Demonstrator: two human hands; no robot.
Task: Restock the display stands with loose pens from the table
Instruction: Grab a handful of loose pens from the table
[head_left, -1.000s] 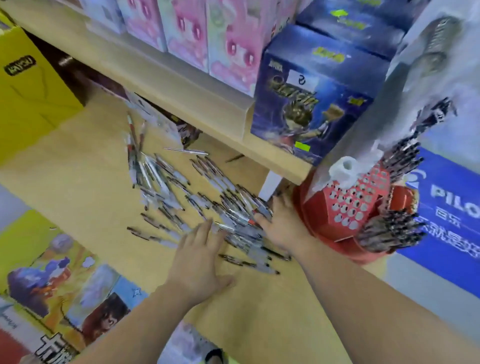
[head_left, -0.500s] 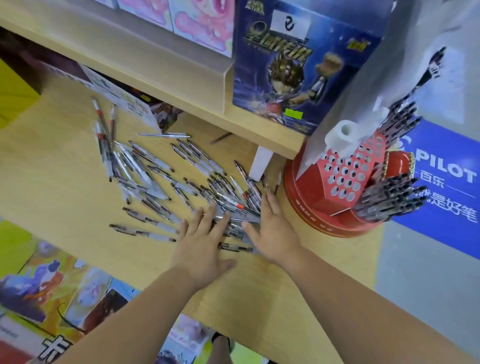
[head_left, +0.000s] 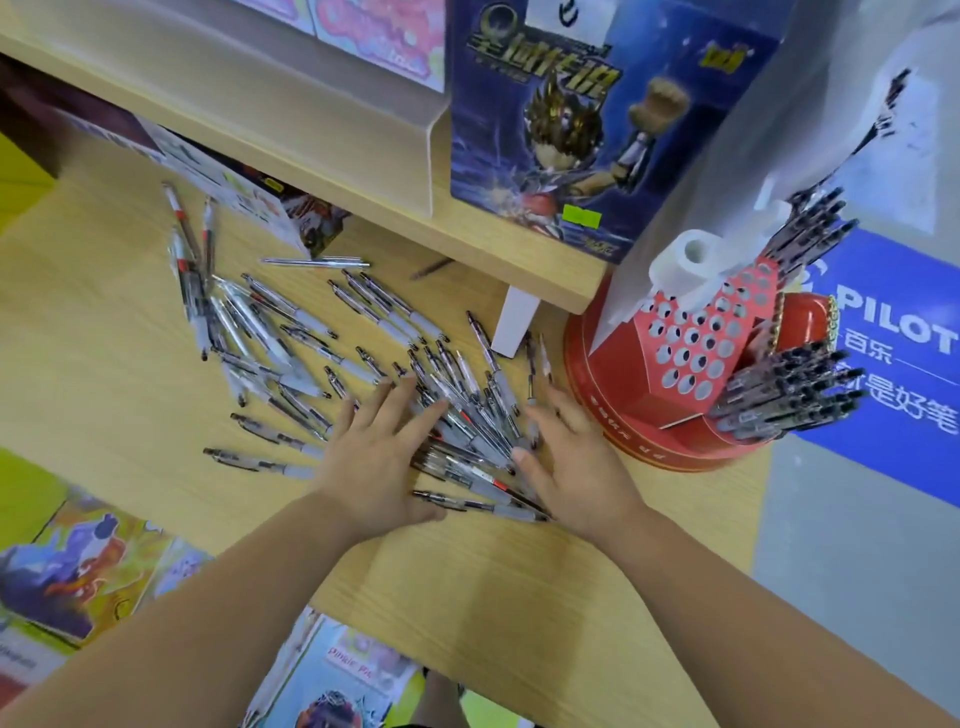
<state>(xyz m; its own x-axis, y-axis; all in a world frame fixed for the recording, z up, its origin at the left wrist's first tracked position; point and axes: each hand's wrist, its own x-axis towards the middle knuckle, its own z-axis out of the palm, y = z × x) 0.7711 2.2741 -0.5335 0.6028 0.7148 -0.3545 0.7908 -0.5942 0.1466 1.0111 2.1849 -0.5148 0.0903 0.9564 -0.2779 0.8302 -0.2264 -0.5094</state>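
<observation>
— Item and place?
— Loose pens (head_left: 291, 332), scattered on the tabletop (head_left: 98, 395) from under the shelf (head_left: 332, 182) toward the near edge. Bare wood lay to the left and in front.
— Neighbour?
— Red display stand (head_left: 623, 410), just right of the heap, part-filled.
— Change?
— Little: both hands stayed flat on the heap's near end.
— Grip?
— Left hand (head_left: 371, 462) and right hand (head_left: 582, 462) were spread, fingers straight, holding nothing. Pens lay under and between them.
</observation>
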